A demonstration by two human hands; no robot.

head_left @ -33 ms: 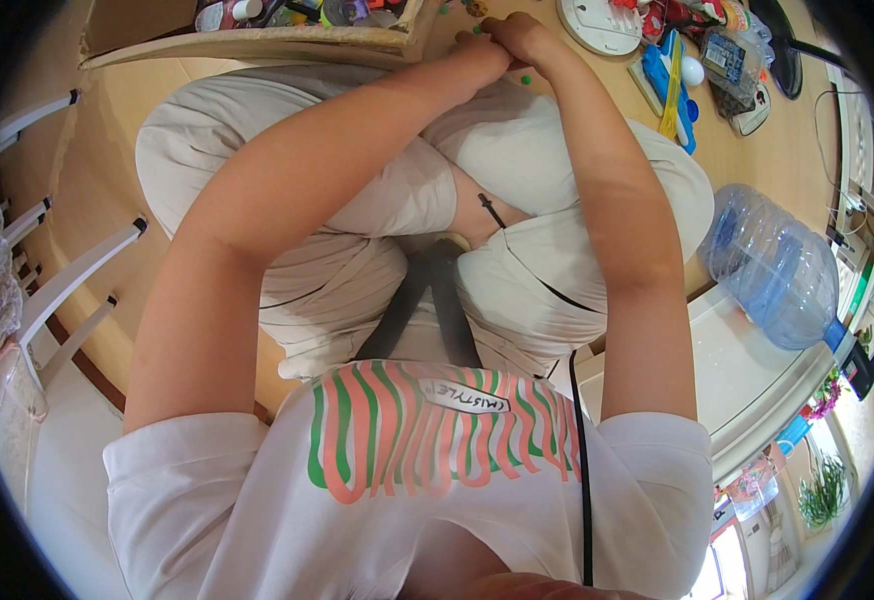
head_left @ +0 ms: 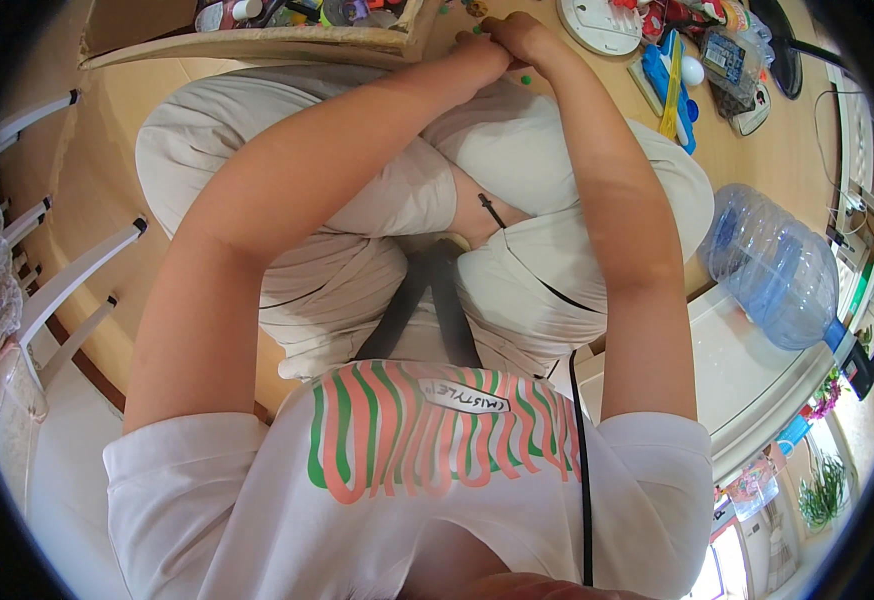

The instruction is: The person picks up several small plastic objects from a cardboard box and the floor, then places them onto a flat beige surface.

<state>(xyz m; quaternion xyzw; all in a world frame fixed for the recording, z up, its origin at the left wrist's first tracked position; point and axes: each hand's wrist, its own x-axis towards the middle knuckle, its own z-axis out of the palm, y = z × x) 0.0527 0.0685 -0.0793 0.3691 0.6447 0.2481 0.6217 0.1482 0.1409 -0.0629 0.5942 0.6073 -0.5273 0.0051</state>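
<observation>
Both my hands meet on the wood-coloured floor beyond my crossed legs. My left hand [head_left: 483,56] has its fingers bent inward. My right hand [head_left: 520,36] lies over its far side, fingers curled together. What they hold, if anything, is hidden or too small to name. Small green bits [head_left: 526,79] lie beside the hands. Just past the fingers sits a small orange-brown patterned piece [head_left: 476,8]. Left of the hands, close by, stands an open cardboard box [head_left: 257,47] with a jumble of small objects inside.
Right of my hands are a round white disc [head_left: 602,28], a blue plastic toy-like piece [head_left: 675,85] with a yellow strip, and clear packages [head_left: 730,62]. A large clear water jug [head_left: 775,265] lies at my right. White rack legs [head_left: 87,270] stand at my left.
</observation>
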